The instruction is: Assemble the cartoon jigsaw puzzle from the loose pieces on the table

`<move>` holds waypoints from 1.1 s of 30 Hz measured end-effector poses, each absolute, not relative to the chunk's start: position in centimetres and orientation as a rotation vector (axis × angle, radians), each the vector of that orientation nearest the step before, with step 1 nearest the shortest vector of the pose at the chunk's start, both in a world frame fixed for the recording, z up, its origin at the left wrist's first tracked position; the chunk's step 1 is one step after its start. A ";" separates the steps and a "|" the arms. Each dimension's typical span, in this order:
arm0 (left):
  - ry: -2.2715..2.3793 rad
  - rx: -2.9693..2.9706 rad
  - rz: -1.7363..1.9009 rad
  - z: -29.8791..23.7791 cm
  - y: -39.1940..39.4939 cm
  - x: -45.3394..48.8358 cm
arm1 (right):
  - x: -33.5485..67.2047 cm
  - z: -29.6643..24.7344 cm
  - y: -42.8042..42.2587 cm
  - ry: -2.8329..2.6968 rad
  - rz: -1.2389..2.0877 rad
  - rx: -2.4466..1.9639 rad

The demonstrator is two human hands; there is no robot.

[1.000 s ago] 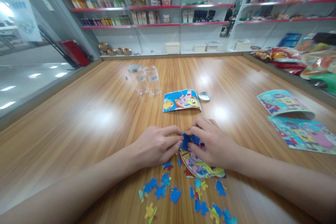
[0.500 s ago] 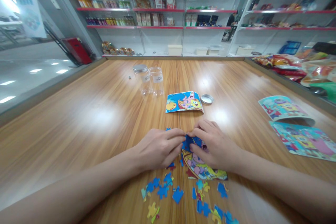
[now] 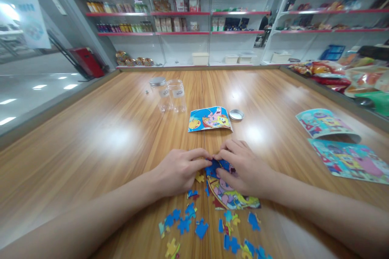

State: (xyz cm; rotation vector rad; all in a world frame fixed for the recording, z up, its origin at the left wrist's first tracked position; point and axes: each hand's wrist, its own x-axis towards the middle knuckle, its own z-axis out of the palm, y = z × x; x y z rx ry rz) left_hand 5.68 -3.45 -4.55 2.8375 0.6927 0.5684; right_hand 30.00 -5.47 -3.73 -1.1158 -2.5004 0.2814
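Observation:
On the wooden table [image 3: 106,137] my left hand [image 3: 178,170] and my right hand [image 3: 243,166] meet fingertip to fingertip over the top edge of a partly joined cartoon jigsaw [image 3: 232,196]. Both hands have curled fingers that pinch and press small blue pieces [image 3: 214,166] at that edge. A yellow piece [image 3: 199,178] lies just under my left fingers. Several loose blue and yellow pieces [image 3: 185,222] are scattered in front of the jigsaw, towards me. A small picture card [image 3: 209,119] showing the same cartoon lies beyond my hands.
Two clear jars [image 3: 170,95] stand further back, one capped, one uncapped, with a metal lid [image 3: 236,115] beside the card. Two larger printed sheets [image 3: 334,137] lie at the right. Snack bags [image 3: 349,73] line the right edge. Stocked shelves [image 3: 182,12] stand behind.
My hands have stayed over the jigsaw's top edge, fingers working the blue pieces. A yellow piece now shows under my left fingers. The camera shifted slightly.

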 end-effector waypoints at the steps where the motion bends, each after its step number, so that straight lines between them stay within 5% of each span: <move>1: 0.709 2.847 0.549 -4.5 -3.5 5.7 | 30.0 -3.8 -5.4 -2.498 0.286 -1.114; 11: 0.779 2.876 0.307 -3.7 -4.4 5.9 | 29.9 -3.6 -5.4 -2.480 0.312 -1.126; 33: 0.639 2.706 0.636 -5.0 -3.2 4.8 | 30.9 -4.4 -5.2 -2.329 0.245 -0.929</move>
